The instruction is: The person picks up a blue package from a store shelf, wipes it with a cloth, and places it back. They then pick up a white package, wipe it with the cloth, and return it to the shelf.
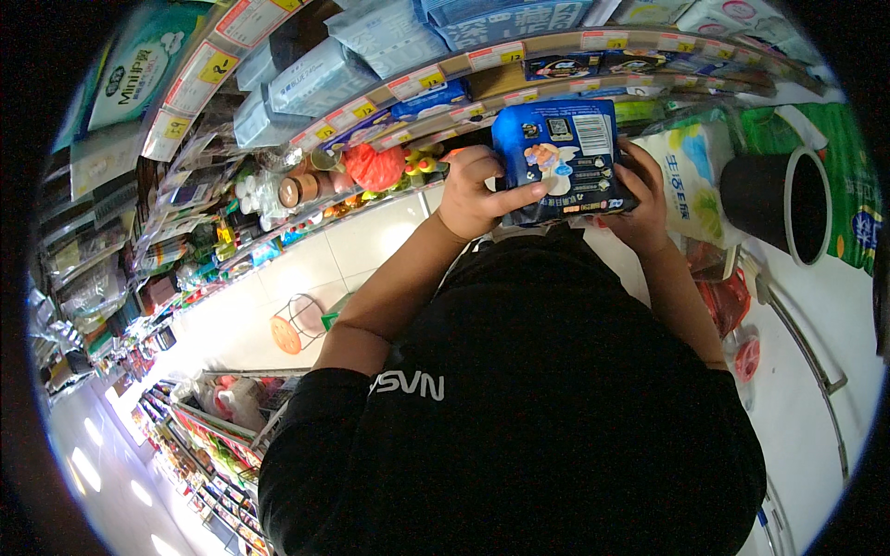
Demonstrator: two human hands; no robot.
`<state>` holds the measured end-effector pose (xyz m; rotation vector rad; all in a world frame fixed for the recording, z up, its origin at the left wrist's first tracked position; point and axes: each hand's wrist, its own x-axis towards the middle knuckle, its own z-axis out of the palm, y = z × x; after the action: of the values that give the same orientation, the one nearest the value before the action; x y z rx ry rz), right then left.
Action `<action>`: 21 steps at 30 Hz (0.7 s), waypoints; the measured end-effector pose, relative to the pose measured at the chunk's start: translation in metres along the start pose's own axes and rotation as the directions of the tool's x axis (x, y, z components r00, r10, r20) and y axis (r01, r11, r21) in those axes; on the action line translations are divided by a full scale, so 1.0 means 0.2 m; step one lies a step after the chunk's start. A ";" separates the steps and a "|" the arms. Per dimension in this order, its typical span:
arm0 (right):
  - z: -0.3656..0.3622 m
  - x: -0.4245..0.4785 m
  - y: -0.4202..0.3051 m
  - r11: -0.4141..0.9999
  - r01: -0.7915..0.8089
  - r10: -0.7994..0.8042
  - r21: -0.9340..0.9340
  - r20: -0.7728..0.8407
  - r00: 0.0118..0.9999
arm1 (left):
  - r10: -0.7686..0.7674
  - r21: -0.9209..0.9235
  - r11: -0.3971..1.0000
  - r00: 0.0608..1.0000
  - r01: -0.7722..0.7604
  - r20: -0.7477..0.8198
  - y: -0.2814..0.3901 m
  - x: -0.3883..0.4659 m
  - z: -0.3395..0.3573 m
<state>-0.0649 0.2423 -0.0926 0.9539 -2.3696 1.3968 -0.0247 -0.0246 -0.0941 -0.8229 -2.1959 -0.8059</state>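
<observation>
In front of my chest I hold a blue plastic pack of what look like sanitary pads [514, 156], its back panel with a barcode and printing facing up. My left hand [473, 194] grips its left side, the thumb lying across the lower part of the panel. On the opposite side, my right hand [638, 198] is closed around the pack's edge, with its fingers partly hidden. Just beyond the pack runs a shelf edge with price tags [495, 57]. Light-blue packs [323, 76] stand on that shelf, and dark-blue packs [562, 67] sit one level lower.
To my right are a white tissue pack [695, 174], a black bin [758, 198] and a green pack [852, 149]. Lower left shelves carry a red plastic bag [375, 167] and jars [299, 190]. A stool with an orange seat [286, 335] stands on the tiled floor [313, 267].
</observation>
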 end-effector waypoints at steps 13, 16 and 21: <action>0.04 0.05 -0.03 0.999 -0.053 0.053 0.003 0.072 0.996 | -0.086 -0.110 0.991 0.988 0.072 -0.127 -0.02 -0.03 0.01; 0.05 0.04 -0.03 0.997 -0.078 0.079 -0.018 0.131 0.988 | -0.146 -0.118 0.984 0.981 0.131 -0.130 -0.02 -0.07 0.04; 0.08 0.00 0.02 0.992 -0.127 0.129 -0.022 0.193 0.973 | -0.217 -0.089 0.974 0.971 0.209 -0.101 0.00 -0.14 0.08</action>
<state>-0.0654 0.2303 -0.1042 0.9924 -2.6209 1.3938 -0.0136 -0.0227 -0.1240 -0.5695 -2.1899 -1.0222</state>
